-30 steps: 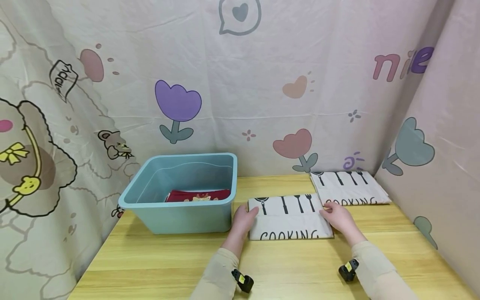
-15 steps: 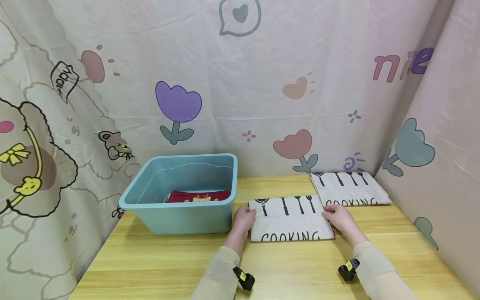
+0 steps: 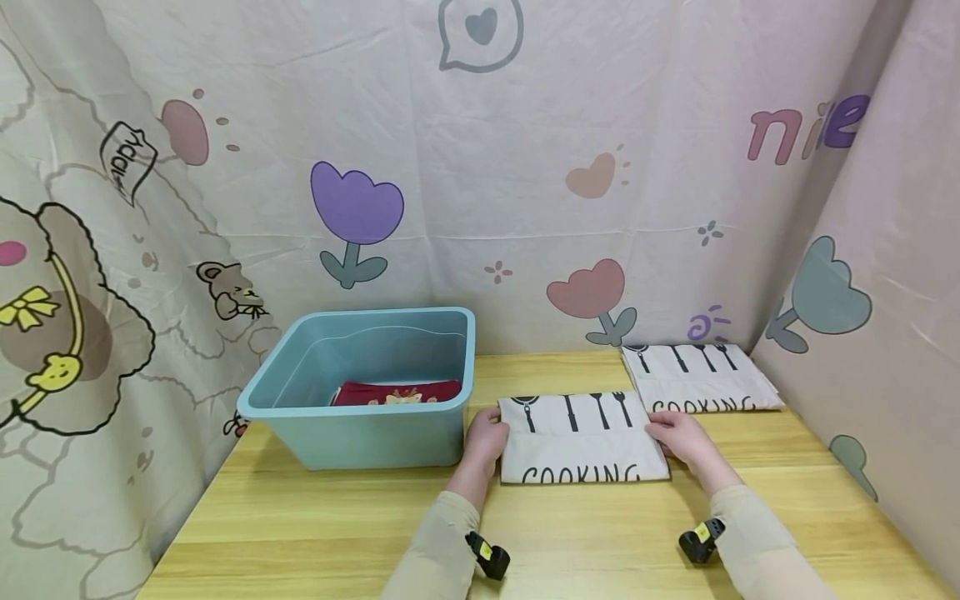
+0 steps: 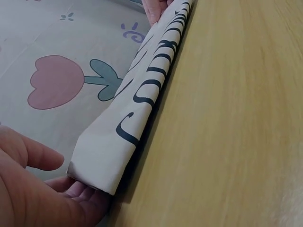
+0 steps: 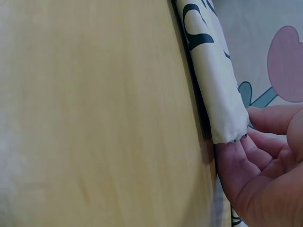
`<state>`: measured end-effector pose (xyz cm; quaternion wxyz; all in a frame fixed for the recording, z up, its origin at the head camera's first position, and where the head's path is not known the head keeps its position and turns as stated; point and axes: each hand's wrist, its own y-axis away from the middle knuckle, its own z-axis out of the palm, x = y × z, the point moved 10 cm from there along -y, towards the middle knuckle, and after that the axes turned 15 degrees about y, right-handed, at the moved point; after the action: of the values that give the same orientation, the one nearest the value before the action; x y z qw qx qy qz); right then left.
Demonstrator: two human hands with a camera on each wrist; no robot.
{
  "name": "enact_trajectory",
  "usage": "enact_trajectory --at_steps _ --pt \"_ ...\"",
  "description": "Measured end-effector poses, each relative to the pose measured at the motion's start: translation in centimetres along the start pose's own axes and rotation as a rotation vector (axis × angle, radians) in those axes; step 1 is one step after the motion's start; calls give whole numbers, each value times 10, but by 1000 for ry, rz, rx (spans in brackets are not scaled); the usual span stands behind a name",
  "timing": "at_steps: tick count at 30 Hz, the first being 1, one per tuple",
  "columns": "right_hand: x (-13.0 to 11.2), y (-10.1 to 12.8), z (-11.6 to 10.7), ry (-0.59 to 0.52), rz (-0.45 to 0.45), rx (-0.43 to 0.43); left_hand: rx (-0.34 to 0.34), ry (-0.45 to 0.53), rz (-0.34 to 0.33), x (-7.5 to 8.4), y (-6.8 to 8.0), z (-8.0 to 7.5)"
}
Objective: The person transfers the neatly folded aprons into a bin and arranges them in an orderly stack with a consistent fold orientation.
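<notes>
Gripping the folded cooking cloth [image 3: 581,437] at its two short ends, left hand [image 3: 486,437] with fingers tucked under and thumb over the left edge, right hand [image 3: 678,440] pinching the right edge likewise, near the middle of the table [image 3: 315,525] just right of the blue bin [image 3: 360,387]. Likely handling as light, soft and floppy, so sagging unless supported under both ends. Lying beyond at the table's back right corner, a second folded cloth [image 3: 701,377].
</notes>
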<state>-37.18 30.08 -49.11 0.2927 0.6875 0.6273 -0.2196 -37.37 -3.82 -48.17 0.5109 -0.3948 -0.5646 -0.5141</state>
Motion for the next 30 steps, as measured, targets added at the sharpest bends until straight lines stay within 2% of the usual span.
enact_trajectory --at_steps 5,8,12,17,30 --pt "3 2 3 -67 14 -29 -4 74 -20 -4 0 -2" --pt "4 4 7 -157 27 -54 -18 138 -43 -8 1 -2" --pt "6 6 11 -281 33 -83 -53 239 -76 -14 3 -1" --pt "9 7 12 -373 21 -103 -107 333 -103 -17 7 0" --pt "2 21 -4 -530 -58 -137 -205 439 -149 -15 18 6"
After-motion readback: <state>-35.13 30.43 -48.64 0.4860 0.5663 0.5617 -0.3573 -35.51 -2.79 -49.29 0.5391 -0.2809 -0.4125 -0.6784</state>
